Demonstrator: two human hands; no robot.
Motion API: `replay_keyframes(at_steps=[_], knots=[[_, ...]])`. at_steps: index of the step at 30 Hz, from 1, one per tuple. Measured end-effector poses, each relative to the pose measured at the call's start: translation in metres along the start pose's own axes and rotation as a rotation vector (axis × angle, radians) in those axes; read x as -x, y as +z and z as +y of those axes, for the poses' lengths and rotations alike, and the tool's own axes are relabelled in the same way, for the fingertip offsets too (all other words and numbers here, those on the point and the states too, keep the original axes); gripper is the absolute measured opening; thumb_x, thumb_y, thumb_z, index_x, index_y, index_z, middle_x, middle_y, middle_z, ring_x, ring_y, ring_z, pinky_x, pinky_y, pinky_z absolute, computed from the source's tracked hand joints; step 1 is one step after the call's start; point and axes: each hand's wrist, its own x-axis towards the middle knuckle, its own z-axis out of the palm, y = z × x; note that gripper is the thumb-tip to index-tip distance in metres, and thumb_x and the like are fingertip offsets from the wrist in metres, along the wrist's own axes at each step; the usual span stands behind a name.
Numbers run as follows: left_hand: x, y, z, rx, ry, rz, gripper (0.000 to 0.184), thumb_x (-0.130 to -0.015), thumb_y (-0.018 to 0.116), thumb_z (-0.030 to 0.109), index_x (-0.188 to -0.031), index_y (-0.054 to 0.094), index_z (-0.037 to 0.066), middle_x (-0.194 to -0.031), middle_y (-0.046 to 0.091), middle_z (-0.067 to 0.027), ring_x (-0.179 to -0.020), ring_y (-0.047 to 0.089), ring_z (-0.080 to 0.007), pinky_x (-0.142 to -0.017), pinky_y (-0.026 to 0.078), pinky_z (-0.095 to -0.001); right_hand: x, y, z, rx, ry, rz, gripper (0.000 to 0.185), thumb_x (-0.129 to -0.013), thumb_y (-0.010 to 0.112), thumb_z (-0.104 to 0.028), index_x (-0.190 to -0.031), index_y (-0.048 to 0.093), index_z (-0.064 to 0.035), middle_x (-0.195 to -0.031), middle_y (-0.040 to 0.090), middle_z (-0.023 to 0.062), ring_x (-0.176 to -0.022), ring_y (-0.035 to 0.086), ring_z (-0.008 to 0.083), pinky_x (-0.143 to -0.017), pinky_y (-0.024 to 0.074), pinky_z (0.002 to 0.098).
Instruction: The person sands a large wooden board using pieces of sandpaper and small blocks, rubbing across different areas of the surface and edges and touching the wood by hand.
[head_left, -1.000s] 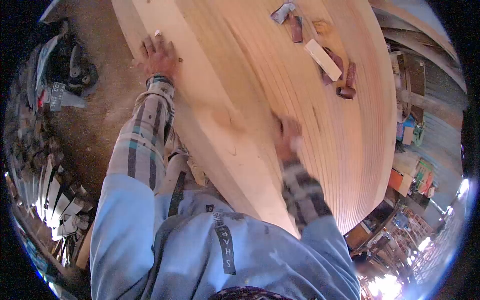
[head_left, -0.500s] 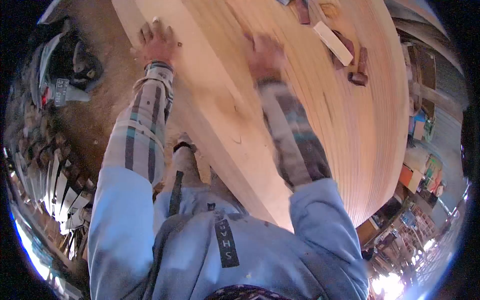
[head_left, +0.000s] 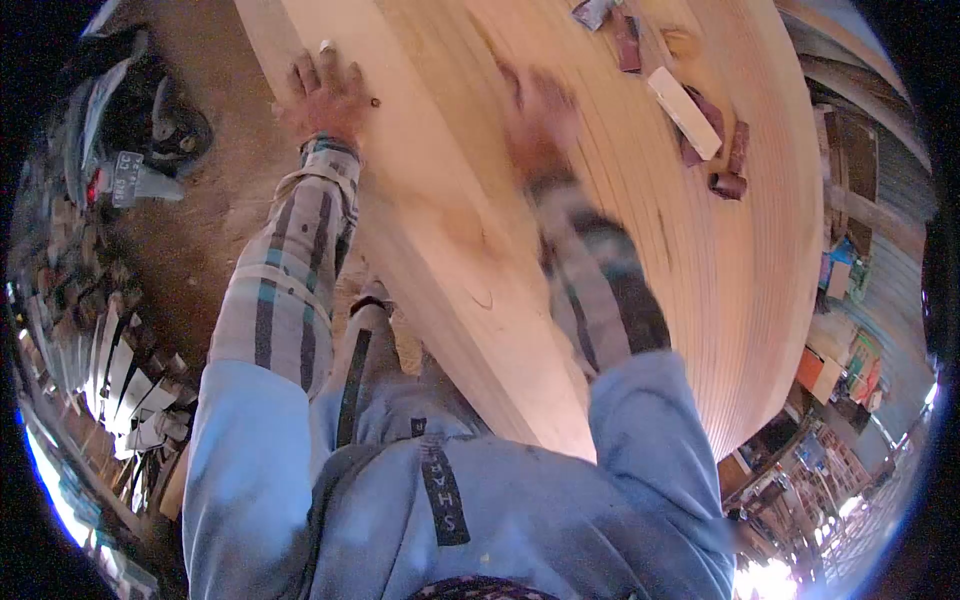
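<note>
My left hand (head_left: 328, 105) lies with its fingers spread on the left edge of a large pale wooden board (head_left: 470, 290). Something white covers one of its fingertips. My right hand (head_left: 543, 118) is over the middle of the same board, low against the surface. Motion smears its fingers, and anything under the palm is hidden. To the right of it on the wood rest a pale wooden block (head_left: 685, 112), reddish-brown sheets that look like sandpaper (head_left: 627, 46), and a curled brown piece (head_left: 728, 186).
A crumpled grey scrap (head_left: 592, 13) lies at the board's far end. On the left, a motorbike's rear with a number plate (head_left: 127, 178) stands on the dirt floor (head_left: 215, 190). Wood offcuts (head_left: 135, 395) are heaped at lower left. Cluttered shelves (head_left: 840, 365) line the right.
The view has shifted slightly, so the board and the things on it sit a little lower and further right. My left hand stays spread on the edge; my right hand remains blurred.
</note>
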Motion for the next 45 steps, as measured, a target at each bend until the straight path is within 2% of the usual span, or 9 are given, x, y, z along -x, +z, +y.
replay_keyframes(at_steps=[4, 6, 13, 20, 23, 25, 35, 38, 45], knots=[[0.002, 0.005, -0.005, 0.011, 0.035, 0.053, 0.061, -0.094, 0.034, 0.057, -0.148, 0.031, 0.028, -0.157, 0.023, -0.0086, -0.145, 0.020, -0.0287, -0.106, 0.013, -0.0718, -0.075, 0.056, -0.010, 0.186, 0.147, -0.216, 0.023, -0.091, 0.051, -0.023, -0.106, 0.063, -0.0105, -0.102, 0.066, 0.0135, -0.094, 0.062, 0.0334, -0.085, 0.0431, 0.0502], [-0.001, 0.023, -0.015, -0.068, 0.082, 0.074, 0.061, -0.094, 0.034, 0.057, -0.148, 0.032, 0.028, -0.156, 0.024, -0.0085, -0.145, 0.021, -0.0285, -0.106, 0.014, -0.0720, -0.023, 0.005, -0.005, 0.043, 0.005, -0.074, 0.032, -0.093, 0.053, -0.037, -0.091, 0.064, -0.0070, -0.089, 0.064, 0.0150, -0.086, 0.061, 0.0341, -0.075, 0.0442, 0.0484], [-0.005, 0.028, -0.013, 0.040, 0.036, 0.131, 0.060, -0.094, 0.034, 0.057, -0.147, 0.034, 0.028, -0.154, 0.031, -0.0077, -0.144, 0.023, -0.0271, -0.105, 0.015, -0.0723, 0.232, -0.174, 0.029, 0.008, 0.317, -0.237, 0.007, -0.086, 0.063, -0.012, -0.088, 0.063, -0.0058, -0.076, 0.058, 0.0107, -0.076, 0.055, 0.0292, -0.075, 0.0402, 0.0420], [-0.003, 0.017, -0.009, -0.138, -0.001, -0.021, 0.060, -0.094, 0.034, 0.057, -0.147, 0.034, 0.029, -0.155, 0.029, -0.0067, -0.144, 0.024, -0.0265, -0.105, 0.015, -0.0719, 0.002, 0.004, 0.007, 0.084, -0.041, 0.029, 0.021, -0.091, 0.059, -0.025, -0.083, 0.061, -0.0057, -0.083, 0.062, 0.0144, -0.080, 0.060, 0.0332, -0.070, 0.0439, 0.0458], [-0.004, 0.030, -0.017, 0.795, 0.079, 0.159, 0.060, -0.095, 0.034, 0.056, -0.148, 0.033, 0.029, -0.156, 0.026, -0.0068, -0.144, 0.023, -0.0262, -0.107, 0.013, -0.0705, -0.133, 0.086, -0.023, 0.084, 0.024, 0.021, 0.033, -0.093, 0.054, -0.035, -0.083, 0.064, -0.0054, -0.083, 0.065, 0.0172, -0.076, 0.062, 0.0346, -0.068, 0.0453, 0.0453], [-0.002, -0.011, 0.002, -0.051, -0.034, -0.086, 0.060, -0.095, 0.035, 0.054, -0.148, 0.032, 0.027, -0.157, 0.024, -0.0070, -0.144, 0.023, -0.0264, -0.108, 0.012, -0.0689, -0.154, 0.089, -0.036, 0.011, 0.043, 0.049, 0.028, -0.091, 0.056, -0.033, -0.088, 0.064, -0.0064, -0.089, 0.066, 0.0168, -0.084, 0.062, 0.0334, -0.074, 0.0462, 0.0453], [0.000, -0.001, 0.004, -0.015, -0.041, 0.000, 0.059, -0.094, 0.040, 0.051, -0.146, 0.037, 0.024, -0.155, 0.029, -0.0107, -0.143, 0.026, -0.0301, -0.106, 0.016, -0.0693, 0.131, -0.118, 0.014, -0.031, 0.112, -0.153, 0.005, -0.082, 0.067, -0.007, -0.081, 0.062, -0.0050, -0.070, 0.056, 0.0119, -0.068, 0.057, 0.0295, -0.063, 0.0408, 0.0423], [0.003, 0.001, 0.001, -0.042, 0.018, 0.058, 0.058, -0.094, 0.040, 0.051, -0.145, 0.038, 0.024, -0.154, 0.030, -0.0107, -0.142, 0.026, -0.0313, -0.106, 0.015, -0.0700, 0.102, -0.082, 0.024, 0.044, 0.164, -0.337, 0.005, -0.083, 0.065, -0.008, -0.086, 0.063, -0.0047, -0.076, 0.060, 0.0135, -0.073, 0.059, 0.0297, -0.067, 0.0429, 0.0429], [0.003, 0.006, -0.001, -0.049, -0.001, 0.073, 0.059, -0.093, 0.040, 0.056, -0.146, 0.038, 0.028, -0.154, 0.030, -0.0090, -0.142, 0.026, -0.0314, -0.104, 0.016, -0.0732, -0.146, 0.085, -0.029, -0.041, 0.107, -0.051, 0.026, -0.085, 0.062, -0.031, -0.092, 0.067, -0.0062, -0.086, 0.066, 0.0155, -0.083, 0.064, 0.0350, -0.071, 0.0487, 0.0455]])
